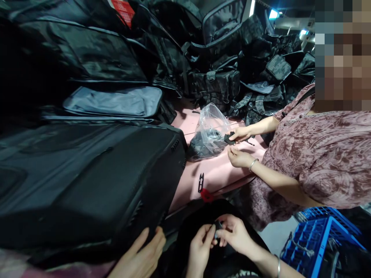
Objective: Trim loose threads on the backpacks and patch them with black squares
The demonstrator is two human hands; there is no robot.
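Observation:
Low in the picture, over dark cloth, my left hand (pixel 200 244) and my right hand (pixel 235 234) meet. Their fingers pinch a small dark grey piece (pixel 218 228) between them; its exact kind is too small to make out. A bracelet circles my right wrist. Just beyond my hands, black thread snips (pixel 201 183) lie on the pink tabletop (pixel 220 173), with a red loop (pixel 206 195) at their handle end. Farther off stands a clear plastic bag (pixel 210 133) with dark pieces inside.
A large black backpack (pixel 95 181) fills the left, with a co-worker's hand (pixel 142 251) at its edge. On the right, another person's hands (pixel 239 146) hold a small black piece. Camouflage bags (pixel 214 85) are piled behind; a blue crate (pixel 313 239) stands lower right.

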